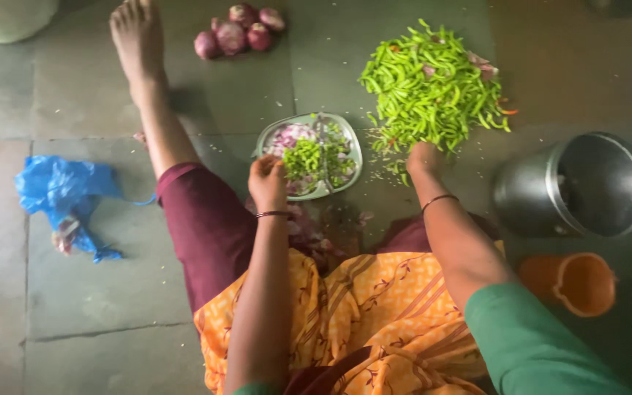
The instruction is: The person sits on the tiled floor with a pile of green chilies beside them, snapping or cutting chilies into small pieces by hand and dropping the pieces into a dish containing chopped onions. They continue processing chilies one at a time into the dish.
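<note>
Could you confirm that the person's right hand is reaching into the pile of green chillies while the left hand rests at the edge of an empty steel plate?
Not quite: in the head view the steel plate is not empty; it holds chopped onion and chopped chillies. The rest stands: right hand at the green chillies, left hand at the plate's edge.

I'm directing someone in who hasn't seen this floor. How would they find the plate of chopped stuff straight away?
Start at the big heap of green chillies on the stone floor, then look just to its left, in front of the seated person's knees. The plate is a shallow round metal one, with the left hand at its near rim. It alone holds cut pieces: pink onion bits and green chilli bits, unlike the whole onions beyond.
</note>
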